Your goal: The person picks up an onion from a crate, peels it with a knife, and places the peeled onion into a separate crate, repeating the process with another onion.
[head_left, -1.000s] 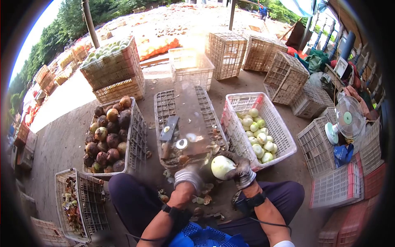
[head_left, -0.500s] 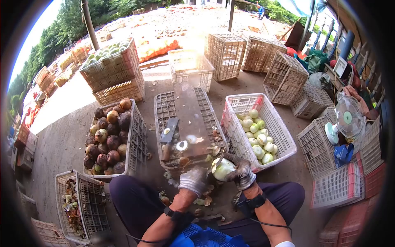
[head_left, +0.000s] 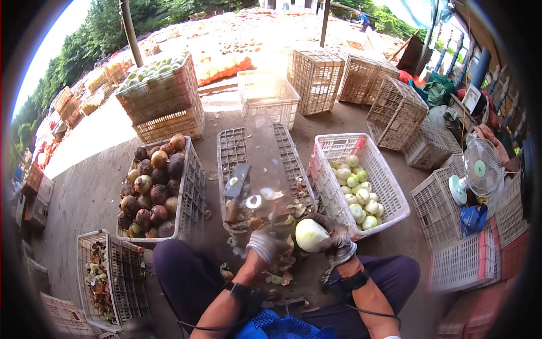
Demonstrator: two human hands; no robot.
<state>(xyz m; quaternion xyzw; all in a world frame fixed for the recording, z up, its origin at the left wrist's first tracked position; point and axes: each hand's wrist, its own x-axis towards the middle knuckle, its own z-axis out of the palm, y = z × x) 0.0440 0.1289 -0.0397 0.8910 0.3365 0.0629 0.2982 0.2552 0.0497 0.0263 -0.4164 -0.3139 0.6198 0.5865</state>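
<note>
My right hand point(head_left: 339, 244), in a dirty work glove, is wrapped round the right side of a large peeled onion point(head_left: 310, 235), pale and whitish-green. To its left my gloved left hand point(head_left: 262, 246), smeared by motion, is closed on a knife point(head_left: 274, 219) whose thin blade points up, apart from the onion. In front of both hands an upturned crate point(head_left: 230, 148) carries a board point(head_left: 263, 152) with peel scraps on it. A dark flat blade-like piece point(head_left: 237, 179) and a white ring point(head_left: 253, 201) lie there too.
Unpeeled onions point(head_left: 144, 186) fill a crate at left; peeled onions point(head_left: 361, 198) lie in a white crate point(head_left: 389, 181) at right. A scrap crate point(head_left: 116, 282) stands lower left. Stacked crates point(head_left: 161, 107), more crates point(head_left: 316, 79) and a fan point(head_left: 480, 168) surround me. A person point(head_left: 363, 21) is far off.
The left hand has drawn the knife away from the onion, and the blade now stands upright. My right hand keeps hold of the onion, which has turned slightly. The view has shifted a little.
</note>
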